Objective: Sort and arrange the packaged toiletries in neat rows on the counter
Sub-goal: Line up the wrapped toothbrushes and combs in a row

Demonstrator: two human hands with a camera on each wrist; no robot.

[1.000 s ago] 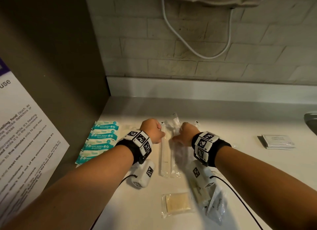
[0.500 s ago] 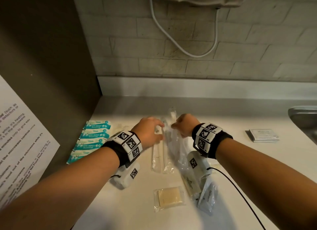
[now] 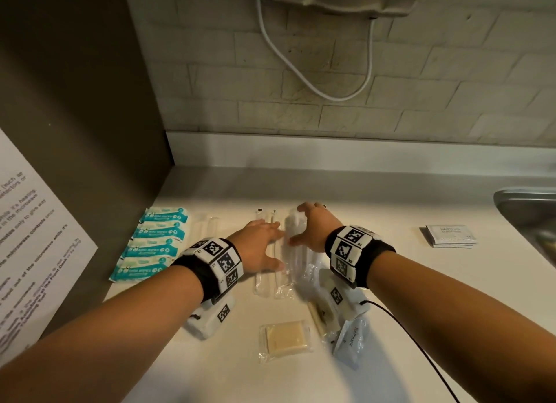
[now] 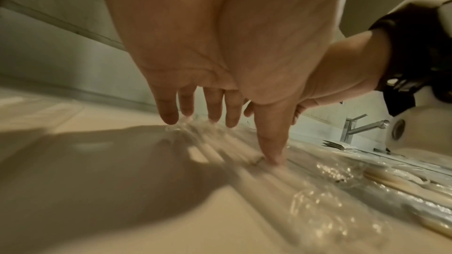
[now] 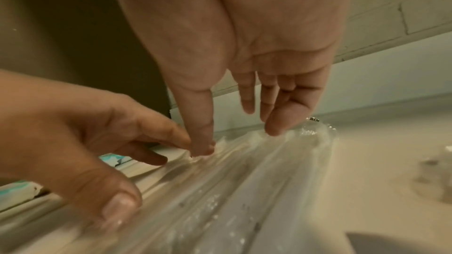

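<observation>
Long clear-wrapped toothbrush packets [image 3: 272,271] lie side by side mid-counter. My left hand [image 3: 260,247] lies flat on them with straight fingers, its thumb [image 4: 272,142] pressing the plastic. My right hand [image 3: 313,231] is spread over the rightmost packet [image 5: 257,171], fingertips and thumb touching its wrap. Several teal wipe packs [image 3: 153,243] form a column at the left, with more clear packets [image 3: 207,225] beside them. A wrapped soap bar [image 3: 284,341] and a toothpaste sachet [image 3: 350,339] lie nearer me.
A stack of white sachets [image 3: 451,236] sits at the right, before a steel sink [image 3: 529,213] with a tap [image 4: 359,128]. A dark cabinet side [image 3: 75,131] with a printed notice [image 3: 30,237] bounds the left. A white cord [image 3: 316,80] hangs on the brick wall.
Both hands have opened from curled fists to flat, spread fingers on the toothbrush packets and shifted slightly away from me; the rightmost packet now lies down alongside the others.
</observation>
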